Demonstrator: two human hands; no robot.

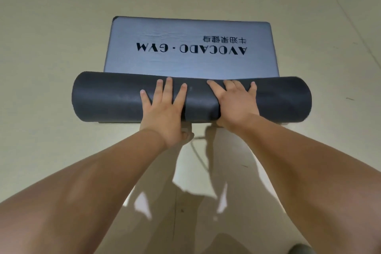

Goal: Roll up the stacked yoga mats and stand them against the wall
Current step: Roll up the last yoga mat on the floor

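While both hands [198, 107] press flat, fingers spread, the yoga mat [191, 97] lies mostly rolled.

Yoga mat [189, 47]: foam-like, flat part grey with a slight sheen, faint creases near the far edge, black lettering printed on. Rolled part [103, 97] shows the underside: dark charcoal, matt, finely textured. Floor [51, 27]: smooth pale hard surface, semi-gloss, soft reflections near the camera.

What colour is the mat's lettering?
Black, on the grey-blue flat part of the yoga mat; head view.
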